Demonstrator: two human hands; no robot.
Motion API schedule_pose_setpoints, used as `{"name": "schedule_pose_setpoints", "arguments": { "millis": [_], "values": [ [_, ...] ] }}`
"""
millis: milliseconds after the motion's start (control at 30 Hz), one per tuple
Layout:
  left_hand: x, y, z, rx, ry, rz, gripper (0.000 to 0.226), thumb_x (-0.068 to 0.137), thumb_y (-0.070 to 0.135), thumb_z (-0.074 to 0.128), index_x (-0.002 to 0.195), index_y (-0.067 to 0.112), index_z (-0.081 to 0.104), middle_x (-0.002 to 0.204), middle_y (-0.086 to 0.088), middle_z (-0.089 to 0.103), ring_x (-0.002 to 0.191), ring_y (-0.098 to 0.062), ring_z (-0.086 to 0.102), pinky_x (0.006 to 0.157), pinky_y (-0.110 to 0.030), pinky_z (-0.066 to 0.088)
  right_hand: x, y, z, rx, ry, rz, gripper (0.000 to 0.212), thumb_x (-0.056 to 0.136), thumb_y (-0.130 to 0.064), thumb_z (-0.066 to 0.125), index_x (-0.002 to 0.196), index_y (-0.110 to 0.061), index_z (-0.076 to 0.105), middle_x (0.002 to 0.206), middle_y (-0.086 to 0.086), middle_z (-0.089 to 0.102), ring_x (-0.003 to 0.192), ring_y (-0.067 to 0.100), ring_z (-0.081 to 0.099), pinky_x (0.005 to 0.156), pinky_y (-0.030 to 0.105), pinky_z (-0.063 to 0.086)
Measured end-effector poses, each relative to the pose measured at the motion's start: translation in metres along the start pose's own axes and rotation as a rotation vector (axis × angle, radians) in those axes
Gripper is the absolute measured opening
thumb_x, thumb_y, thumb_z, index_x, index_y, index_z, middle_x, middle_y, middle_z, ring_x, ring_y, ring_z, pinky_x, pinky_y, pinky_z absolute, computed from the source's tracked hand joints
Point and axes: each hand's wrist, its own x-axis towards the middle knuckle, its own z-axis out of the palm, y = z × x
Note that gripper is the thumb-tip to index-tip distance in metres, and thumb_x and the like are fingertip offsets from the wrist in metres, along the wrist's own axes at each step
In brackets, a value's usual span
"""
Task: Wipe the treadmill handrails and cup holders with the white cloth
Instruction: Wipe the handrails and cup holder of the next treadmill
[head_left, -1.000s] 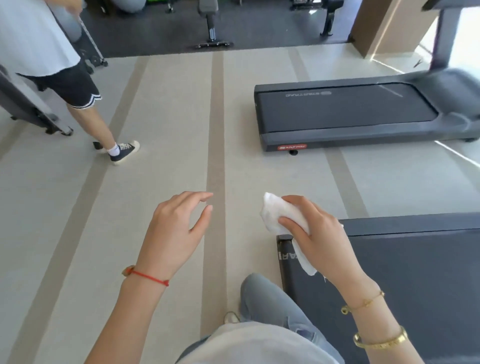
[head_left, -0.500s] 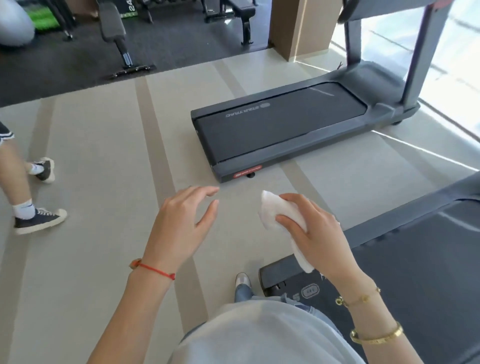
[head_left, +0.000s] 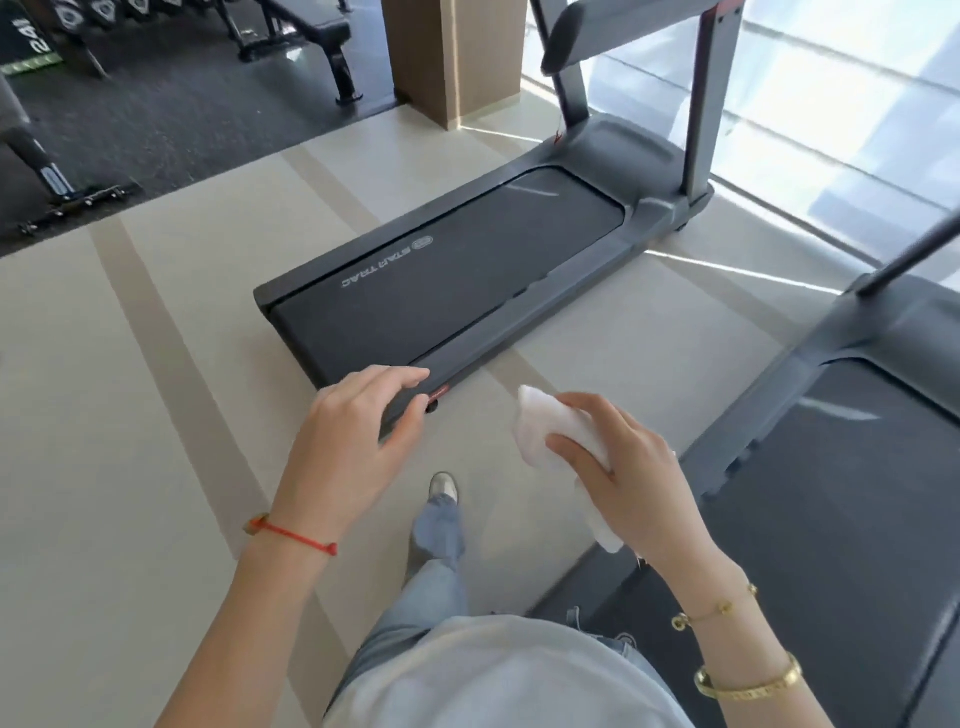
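My right hand (head_left: 631, 467) grips a folded white cloth (head_left: 545, 423) in the air above the floor, between two treadmills. My left hand (head_left: 353, 441) hovers beside it with relaxed fingers and holds nothing. A dark treadmill (head_left: 467, 270) lies ahead, its belt running toward the window; its uprights (head_left: 706, 98) and one padded handrail end (head_left: 566, 36) show at the top. A second treadmill's deck (head_left: 841, 478) sits at my right. No cup holder is in view.
A wooden pillar (head_left: 452, 57) stands behind the far treadmill. Weight benches (head_left: 311, 36) sit on the dark mat at the upper left. Bright windows (head_left: 857, 104) line the right side. My leg and shoe (head_left: 443, 488) are on the beige striped floor.
The view has swung right and forward. The far treadmill now fills the centre with its uprights visible. The other person has left the view. Both hands keep their pose.
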Motion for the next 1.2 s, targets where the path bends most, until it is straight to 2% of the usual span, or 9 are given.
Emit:
{"name": "schedule_pose_setpoints", "arguments": {
  "millis": [133, 367, 533, 600, 733, 833, 1000, 1100, 1200],
  "values": [
    [0.092, -0.016, 0.019, -0.002, -0.062, 0.098, 0.024, 0.095, 0.023, 0.057, 0.116, 0.018, 0.067, 0.111, 0.009, 0.067, 0.104, -0.011, 0.062, 0.093, -0.044, 0.049, 0.063, 0.013, 0.001, -0.004, 0.09, 0.065, 0.042, 0.088, -0.061, 0.035, 0.121, -0.04, 0.05, 0.105, -0.025, 0.06, 0.083, -0.002, 0.049, 0.065, 0.006, 0.037],
    [0.265, -0.006, 0.055, -0.025, -0.196, 0.322, 0.026, 0.096, 0.026, 0.055, 0.12, 0.02, 0.065, 0.114, 0.011, 0.065, 0.106, -0.008, 0.06, 0.097, -0.042, 0.048, 0.176, 0.042, -0.021, -0.02, 0.27, 0.242, 0.03, 0.093, -0.046, 0.048, 0.121, -0.036, 0.052, 0.103, -0.025, 0.058, 0.085, -0.004, 0.046, 0.072, 0.001, 0.036],
    [0.363, 0.024, 0.096, -0.052, -0.327, 0.481, 0.029, 0.096, 0.027, 0.054, 0.121, 0.019, 0.065, 0.118, 0.009, 0.066, 0.109, -0.01, 0.06, 0.1, -0.041, 0.047, 0.228, 0.064, -0.049, -0.042, 0.402, 0.365, 0.042, 0.09, -0.058, 0.039, 0.122, -0.035, 0.052, 0.104, -0.026, 0.057, 0.082, 0.001, 0.053, 0.066, 0.007, 0.039],
    [0.396, 0.041, 0.116, -0.072, -0.371, 0.54, 0.029, 0.096, 0.027, 0.054, 0.121, 0.019, 0.065, 0.118, 0.008, 0.066, 0.109, -0.011, 0.061, 0.1, -0.038, 0.046, 0.244, 0.077, -0.063, -0.053, 0.459, 0.413, 0.042, 0.09, -0.057, 0.04, 0.121, -0.033, 0.054, 0.106, -0.022, 0.061, 0.083, 0.004, 0.056, 0.068, 0.018, 0.045],
    [0.453, 0.084, 0.163, -0.146, -0.449, 0.638, 0.027, 0.095, 0.023, 0.057, 0.119, 0.017, 0.066, 0.117, 0.008, 0.067, 0.108, -0.012, 0.062, 0.099, -0.041, 0.046, 0.272, 0.113, -0.092, -0.043, 0.558, 0.519, 0.03, 0.093, -0.046, 0.051, 0.121, -0.034, 0.056, 0.11, -0.019, 0.062, 0.091, 0.003, 0.057, 0.074, 0.022, 0.044],
    [0.49, 0.125, 0.204, -0.188, -0.483, 0.723, 0.026, 0.095, 0.023, 0.058, 0.118, 0.017, 0.067, 0.116, 0.009, 0.067, 0.107, -0.012, 0.062, 0.1, -0.039, 0.046, 0.29, 0.148, -0.118, -0.066, 0.62, 0.57, 0.03, 0.094, -0.044, 0.052, 0.121, -0.033, 0.056, 0.109, -0.02, 0.061, 0.091, 0.002, 0.057, 0.074, 0.02, 0.045],
    [0.544, 0.212, 0.281, -0.251, -0.529, 0.833, 0.024, 0.095, 0.023, 0.059, 0.117, 0.017, 0.067, 0.114, 0.007, 0.068, 0.105, -0.015, 0.063, 0.099, -0.038, 0.045, 0.318, 0.215, -0.18, -0.084, 0.72, 0.616, 0.033, 0.094, -0.044, 0.052, 0.123, -0.031, 0.056, 0.111, -0.018, 0.062, 0.097, 0.005, 0.059, 0.08, 0.03, 0.05],
    [0.574, 0.273, 0.326, -0.308, -0.567, 0.891, 0.024, 0.095, 0.025, 0.058, 0.117, 0.019, 0.067, 0.113, 0.007, 0.068, 0.105, -0.018, 0.064, 0.095, -0.043, 0.049, 0.33, 0.253, -0.229, -0.134, 0.79, 0.638, 0.04, 0.092, -0.052, 0.044, 0.124, -0.031, 0.055, 0.111, -0.019, 0.061, 0.095, 0.005, 0.059, 0.078, 0.022, 0.049],
    [0.599, 0.332, 0.367, -0.357, -0.604, 0.981, 0.025, 0.096, 0.024, 0.058, 0.118, 0.019, 0.066, 0.114, 0.007, 0.067, 0.106, -0.016, 0.063, 0.095, -0.044, 0.049, 0.338, 0.287, -0.276, -0.195, 0.858, 0.667, 0.039, 0.094, -0.047, 0.047, 0.127, -0.028, 0.055, 0.112, -0.015, 0.062, 0.097, 0.005, 0.059, 0.081, 0.017, 0.049]
  ]
}}
